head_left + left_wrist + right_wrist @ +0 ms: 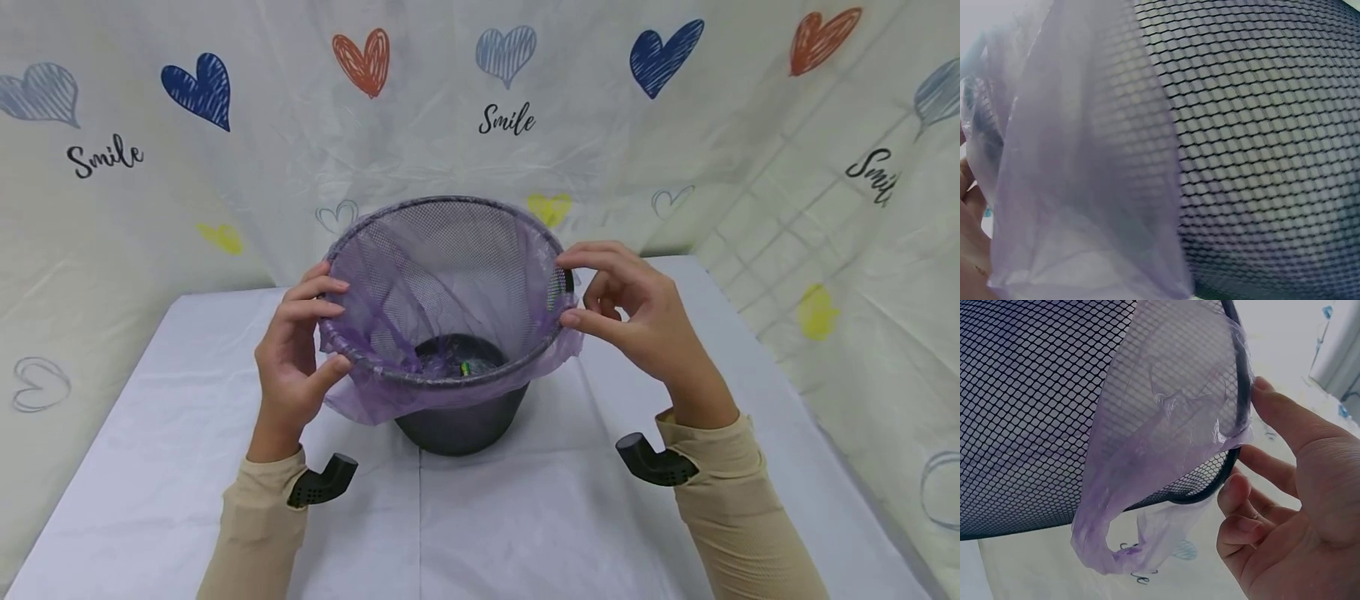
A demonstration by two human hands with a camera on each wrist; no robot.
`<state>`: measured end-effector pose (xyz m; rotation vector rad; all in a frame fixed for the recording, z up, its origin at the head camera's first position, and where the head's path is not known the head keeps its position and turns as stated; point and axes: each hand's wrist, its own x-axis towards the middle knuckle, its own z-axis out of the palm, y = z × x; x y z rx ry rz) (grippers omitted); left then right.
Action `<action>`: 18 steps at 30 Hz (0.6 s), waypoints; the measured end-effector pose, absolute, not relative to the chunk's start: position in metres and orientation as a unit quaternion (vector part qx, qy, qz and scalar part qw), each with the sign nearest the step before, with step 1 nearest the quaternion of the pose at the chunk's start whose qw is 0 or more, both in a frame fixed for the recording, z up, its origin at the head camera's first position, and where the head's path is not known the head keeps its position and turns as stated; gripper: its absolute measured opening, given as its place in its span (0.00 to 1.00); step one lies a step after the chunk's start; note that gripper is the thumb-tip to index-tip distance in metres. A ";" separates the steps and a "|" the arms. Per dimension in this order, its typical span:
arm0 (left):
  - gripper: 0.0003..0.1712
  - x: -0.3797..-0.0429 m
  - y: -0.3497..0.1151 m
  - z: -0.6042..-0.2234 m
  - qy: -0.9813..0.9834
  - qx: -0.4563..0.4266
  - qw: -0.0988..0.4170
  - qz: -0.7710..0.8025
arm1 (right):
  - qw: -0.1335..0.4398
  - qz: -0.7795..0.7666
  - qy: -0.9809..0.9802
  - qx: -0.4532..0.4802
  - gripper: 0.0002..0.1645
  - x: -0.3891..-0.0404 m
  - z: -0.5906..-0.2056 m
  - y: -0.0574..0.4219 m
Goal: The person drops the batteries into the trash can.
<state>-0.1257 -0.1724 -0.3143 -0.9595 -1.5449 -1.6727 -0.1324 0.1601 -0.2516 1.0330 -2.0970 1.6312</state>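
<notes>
A black mesh trash bin (pixel 457 433) leans toward me on the table, lined with a thin purple trash bag (pixel 375 396). The bag folds out over most of the rim and hangs in a loose skirt outside. On the left side my left hand (pixel 296 354) holds the bagged rim, fingers over the edge and thumb at its front. Thumb and index finger of my right hand (pixel 637 308) hold the bag edge at the right rim, where a short stretch of mesh shows. The right hand's other fingers (pixel 1238 531) curl below the rim. The left wrist view shows mostly bag and mesh.
A white cloth covers the table (pixel 150 467). Behind it hangs a pale curtain (pixel 420 158) with printed hearts and words. A black wrist mount (pixel 326 479) sticks out from each beige sleeve (pixel 731 500).
</notes>
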 end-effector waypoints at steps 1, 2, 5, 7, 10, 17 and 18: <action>0.29 -0.125 -0.173 -0.313 -0.590 -0.369 0.329 -0.638 | 0.146 0.565 -0.729 0.357 0.28 -0.132 -0.252 0.160; 0.29 -0.125 -0.175 -0.312 -0.594 -0.369 0.328 -0.636 | 0.149 0.561 -0.734 0.352 0.28 -0.132 -0.252 0.161; 0.28 -0.122 -0.178 -0.307 -0.600 -0.371 0.327 -0.629 | 0.154 0.551 -0.747 0.339 0.26 -0.132 -0.253 0.163; 0.29 -0.120 -0.179 -0.304 -0.606 -0.370 0.323 -0.626 | 0.157 0.544 -0.754 0.333 0.24 -0.133 -0.255 0.165; 0.31 -0.117 -0.179 -0.304 -0.611 -0.363 0.319 -0.627 | 0.154 0.537 -0.760 0.331 0.21 -0.133 -0.256 0.168; 0.46 -0.118 -0.185 -0.308 -0.593 -0.360 0.296 -0.656 | 0.145 0.505 -0.789 0.319 0.19 -0.133 -0.256 0.173; 0.47 -0.119 -0.186 -0.308 -0.594 -0.362 0.292 -0.656 | 0.147 0.494 -0.796 0.316 0.19 -0.133 -0.256 0.174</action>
